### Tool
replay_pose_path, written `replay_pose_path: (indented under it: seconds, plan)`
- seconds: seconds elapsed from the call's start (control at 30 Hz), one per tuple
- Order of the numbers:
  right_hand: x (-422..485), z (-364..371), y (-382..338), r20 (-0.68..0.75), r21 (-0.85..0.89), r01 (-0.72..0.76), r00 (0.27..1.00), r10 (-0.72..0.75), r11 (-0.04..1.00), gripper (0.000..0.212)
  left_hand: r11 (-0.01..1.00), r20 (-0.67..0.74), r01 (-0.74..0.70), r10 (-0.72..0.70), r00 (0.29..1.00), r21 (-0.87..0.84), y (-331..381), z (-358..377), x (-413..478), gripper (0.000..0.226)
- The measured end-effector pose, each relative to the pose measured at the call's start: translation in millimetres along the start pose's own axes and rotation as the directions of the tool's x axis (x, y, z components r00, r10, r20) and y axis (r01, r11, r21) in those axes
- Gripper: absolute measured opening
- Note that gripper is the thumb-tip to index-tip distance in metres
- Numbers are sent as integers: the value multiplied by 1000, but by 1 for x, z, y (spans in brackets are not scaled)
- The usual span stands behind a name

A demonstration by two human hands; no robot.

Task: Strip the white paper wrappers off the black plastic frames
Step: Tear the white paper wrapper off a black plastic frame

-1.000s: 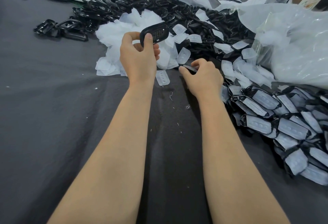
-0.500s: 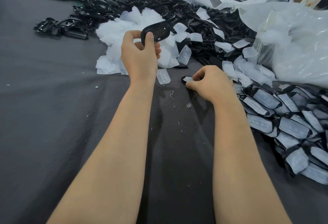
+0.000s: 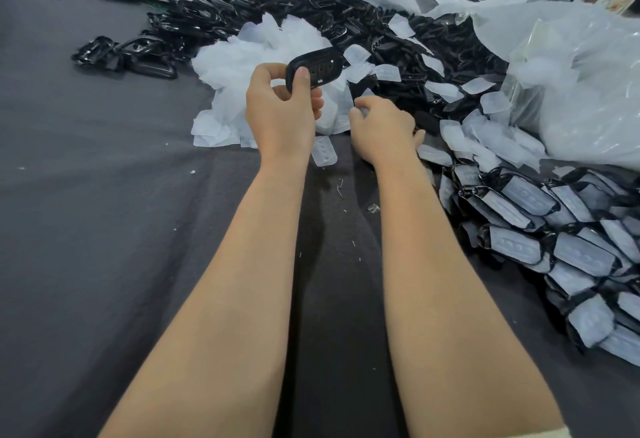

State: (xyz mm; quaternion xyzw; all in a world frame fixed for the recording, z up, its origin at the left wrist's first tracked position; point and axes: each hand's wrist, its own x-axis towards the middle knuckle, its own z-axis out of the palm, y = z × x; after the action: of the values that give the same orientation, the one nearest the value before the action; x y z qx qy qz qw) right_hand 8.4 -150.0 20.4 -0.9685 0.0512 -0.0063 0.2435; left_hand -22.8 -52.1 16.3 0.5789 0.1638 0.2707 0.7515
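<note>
Pinching a black frame (image 3: 318, 67) in left hand (image 3: 281, 115), right hand (image 3: 382, 129) curled over white wrappers (image 3: 235, 66), grip unclear

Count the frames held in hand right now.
1. A bare frame is pinched in the left hand, above the wrapper pile. The right hand is at that pile's edge, fingers curled; whether they hide anything cannot be told.
</note>
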Motion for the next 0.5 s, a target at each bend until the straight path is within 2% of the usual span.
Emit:
replay_pose_path:
  seconds: [0.1,0.17,0.27,0.33,0.4,0.43,0.5]
  plan:
    - [4,5,-3,-132,76,9,991,1,997,31,1000,21,8,-8,1000,4,-2,1,0,11]
    - [3,3,-2,-285,222,117,957,-50,968,26,1000,30,16,-16,999,6,-2,1,1,10]
    - [-6,-5,-2,-421,531,264,907,-20,805,19,999,50,18,-20,999,31,-3,2,1,14]
    - [-11,-11,-1,-350,749,254,936,39,613,35,998,80,23,-27,996,51,-4,3,0,14]
    - [-14,-14,0,-210,885,167,976,52,435,49,997,112,31,-38,993,67,-4,3,-1,13]
    - [-15,-14,1,-182,897,143,982,56,417,45,996,125,30,-40,991,80,-4,3,-1,13]
    - [-18,-13,4,-199,870,134,976,89,474,27,994,137,18,-32,990,108,-4,3,-2,13]
